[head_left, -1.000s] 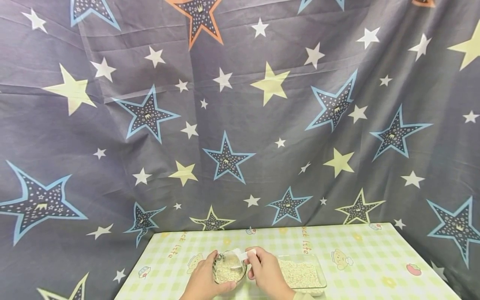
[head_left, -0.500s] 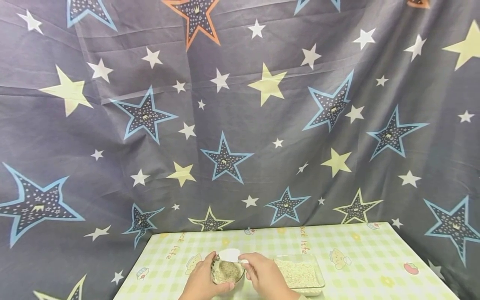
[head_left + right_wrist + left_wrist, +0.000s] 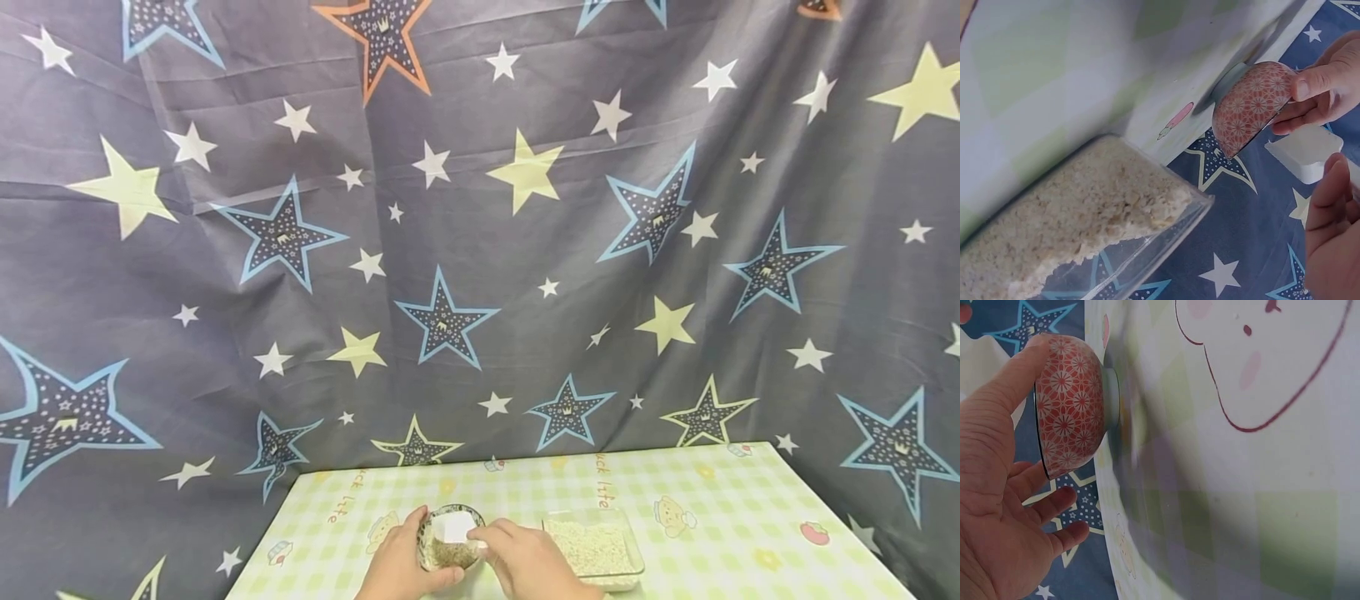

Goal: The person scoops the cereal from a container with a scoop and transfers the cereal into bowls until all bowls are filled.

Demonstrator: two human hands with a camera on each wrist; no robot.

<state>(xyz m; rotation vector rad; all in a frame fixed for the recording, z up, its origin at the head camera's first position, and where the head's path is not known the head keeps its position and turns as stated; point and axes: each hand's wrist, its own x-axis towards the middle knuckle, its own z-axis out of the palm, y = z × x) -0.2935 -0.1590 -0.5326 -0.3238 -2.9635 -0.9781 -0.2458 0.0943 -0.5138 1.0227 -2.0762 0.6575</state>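
My left hand (image 3: 397, 558) holds a small bowl (image 3: 1069, 403) by its side, thumb and fingers at the rim. The bowl has a red flower pattern outside, and its foot is at the tabletop. Inside it, in the head view, lie pale flakes with a darker, brownish patch. My right hand (image 3: 525, 558) pinches the handle of a white scoop (image 3: 454, 527), whose head is over the bowl and covers part of the contents. In the right wrist view the scoop (image 3: 1304, 150) is beside the bowl's rim. Whether the scoop holds anything is hidden.
A clear rectangular container (image 3: 637, 557) of pale, oat-like flakes (image 3: 1104, 206) stands right of my right hand. The table has a green checked cloth (image 3: 720, 533) with cartoon prints. Behind it hangs a dark curtain (image 3: 480, 233) with stars.
The scoop has gone from the bowl's right side to its far rim, then back over the bowl. A darker patch now shows in the contents. My left hand keeps its hold.
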